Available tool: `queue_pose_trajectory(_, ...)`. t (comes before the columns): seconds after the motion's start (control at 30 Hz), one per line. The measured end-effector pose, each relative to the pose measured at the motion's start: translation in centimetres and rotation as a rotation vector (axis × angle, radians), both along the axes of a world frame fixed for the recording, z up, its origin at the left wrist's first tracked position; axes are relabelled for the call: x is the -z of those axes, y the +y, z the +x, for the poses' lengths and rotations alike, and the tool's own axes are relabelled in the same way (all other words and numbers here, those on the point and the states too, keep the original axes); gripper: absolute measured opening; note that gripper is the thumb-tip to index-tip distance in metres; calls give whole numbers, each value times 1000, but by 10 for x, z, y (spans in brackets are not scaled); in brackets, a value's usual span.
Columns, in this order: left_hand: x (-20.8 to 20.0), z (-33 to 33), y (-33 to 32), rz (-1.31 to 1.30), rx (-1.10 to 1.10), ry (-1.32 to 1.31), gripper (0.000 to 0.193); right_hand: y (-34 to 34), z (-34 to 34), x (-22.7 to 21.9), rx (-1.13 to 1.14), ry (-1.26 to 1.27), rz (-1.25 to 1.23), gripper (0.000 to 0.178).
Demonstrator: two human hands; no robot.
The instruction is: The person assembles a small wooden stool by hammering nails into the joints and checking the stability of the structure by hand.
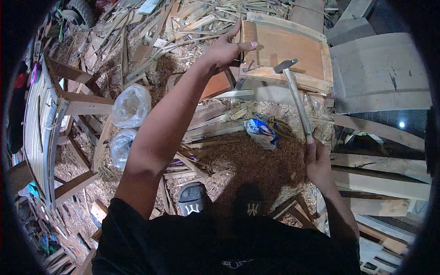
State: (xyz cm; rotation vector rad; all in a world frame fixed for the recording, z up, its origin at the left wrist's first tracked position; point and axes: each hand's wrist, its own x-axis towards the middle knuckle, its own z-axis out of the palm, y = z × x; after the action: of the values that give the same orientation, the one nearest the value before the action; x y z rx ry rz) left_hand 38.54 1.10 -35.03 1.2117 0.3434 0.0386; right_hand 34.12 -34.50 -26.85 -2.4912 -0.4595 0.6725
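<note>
A shallow wooden drawer (pixel 286 51), with a brown panel inside pale raised edges, lies at the far middle. My left hand (pixel 222 54) holds its left end, thumb over the top and the index finger stretched along the outer side; the other fingers are mostly hidden. From the near left corner of the drawer a nail (pixel 250 65) sticks up at a slant. My right hand (pixel 317 158) is wrapped round the lower end of a hammer's (pixel 298 101) light handle. The dark hammer head appears over the drawer's near edge, right of the nail; whether it touches cannot be told.
Wood scraps (pixel 192 23) and sawdust (pixel 220 156) cover the floor. A blue and white bag (pixel 262 133) lies below the drawer. Two clear plastic rolls (pixel 131 106) sit left, near a slatted wooden frame (pixel 39 123). Large boards (pixel 380 73) and beams (pixel 380 181) line the right.
</note>
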Motion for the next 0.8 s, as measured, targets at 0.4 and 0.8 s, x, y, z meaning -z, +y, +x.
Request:
queue_pose_trajectory(0.4,4,0,-5,66,-20,-29,97,5,-3,-1,28,15,13,47)
queue_pose_trajectory(0.8,14,3,2,213,-28,-38,102,2,-6,8,59,-2,49,56)
